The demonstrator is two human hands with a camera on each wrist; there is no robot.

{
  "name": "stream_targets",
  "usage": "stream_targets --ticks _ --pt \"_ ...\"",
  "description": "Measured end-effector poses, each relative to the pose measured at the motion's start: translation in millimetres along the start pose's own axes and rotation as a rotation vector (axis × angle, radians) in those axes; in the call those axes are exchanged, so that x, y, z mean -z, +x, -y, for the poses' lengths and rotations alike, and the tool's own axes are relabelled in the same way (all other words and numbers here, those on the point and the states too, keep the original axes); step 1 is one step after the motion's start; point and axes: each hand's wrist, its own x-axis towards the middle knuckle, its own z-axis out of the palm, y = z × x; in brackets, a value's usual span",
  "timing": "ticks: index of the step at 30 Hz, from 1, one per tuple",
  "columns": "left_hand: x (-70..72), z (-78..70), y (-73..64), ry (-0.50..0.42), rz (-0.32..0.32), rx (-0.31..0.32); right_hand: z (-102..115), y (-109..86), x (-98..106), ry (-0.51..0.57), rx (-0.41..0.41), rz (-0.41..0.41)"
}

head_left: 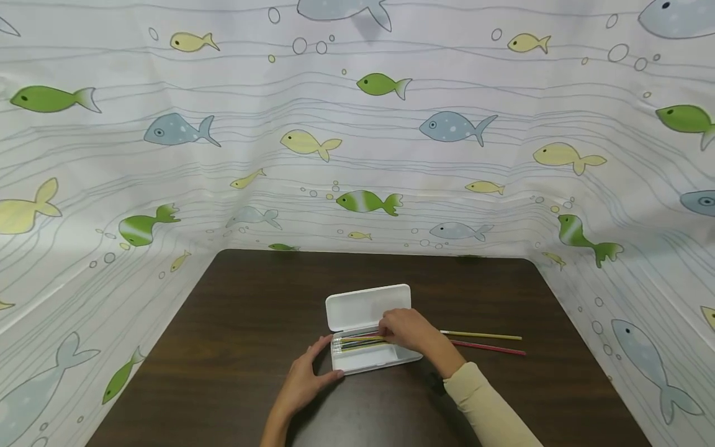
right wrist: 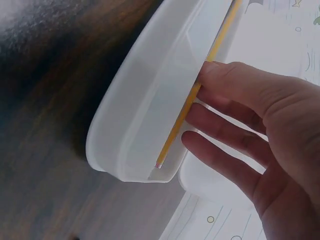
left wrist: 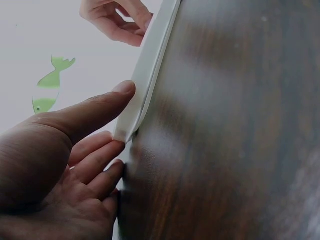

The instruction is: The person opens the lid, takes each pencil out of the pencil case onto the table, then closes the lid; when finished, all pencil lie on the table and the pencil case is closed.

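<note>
A white pencil case [head_left: 363, 363] lies on the table with its lid [head_left: 357, 310] raised at the back. Several pencils [head_left: 349, 345] of different colours rest along its left part. My left hand [head_left: 304, 379] holds the case's left end, thumb at the front corner and fingers at the back. In the left wrist view the thumb presses the case's outer wall [left wrist: 142, 80]. Reaching into the case from the right, my right hand [head_left: 410, 329] pinches a yellow pencil [right wrist: 177, 127] between thumb and fingers. The right wrist view shows its end low beside the inner wall.
To the right of the case, a yellow pencil [head_left: 483, 336] and a red pencil [head_left: 491, 347] lie on the dark wooden table [head_left: 251, 323]. A white sheet with printed fish [head_left: 363, 230] surrounds the table at the back and sides.
</note>
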Motion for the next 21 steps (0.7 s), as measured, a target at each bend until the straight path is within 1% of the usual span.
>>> stream_targets --ticks 4,7,11,14,18,21 --pt "-0.1 0.3 -0.3 0.001 0.001 0.006 0.1 -1.1 0.0 -0.011 0.002 -0.013" --pt "0.1 0.0 -0.9 0.001 0.007 0.007 -0.5 -4.4 5.0 -0.014 0.018 -0.051" --pt "0.3 -1.1 -0.5 -0.001 0.012 0.014 -4.9 -10.7 21.9 -0.017 0.026 -0.118" --pt "0.5 -1.9 -0.3 -0.004 0.011 0.017 -10.1 -15.9 37.5 -0.013 -0.002 -0.146" --pt "0.6 -1.7 0.0 0.003 0.005 0.014 -16.5 -21.0 52.1 -0.009 -0.034 -0.142" --pt "-0.2 -0.5 0.4 0.010 0.002 0.013 -19.9 -24.5 56.1 0.001 -0.034 -0.139"
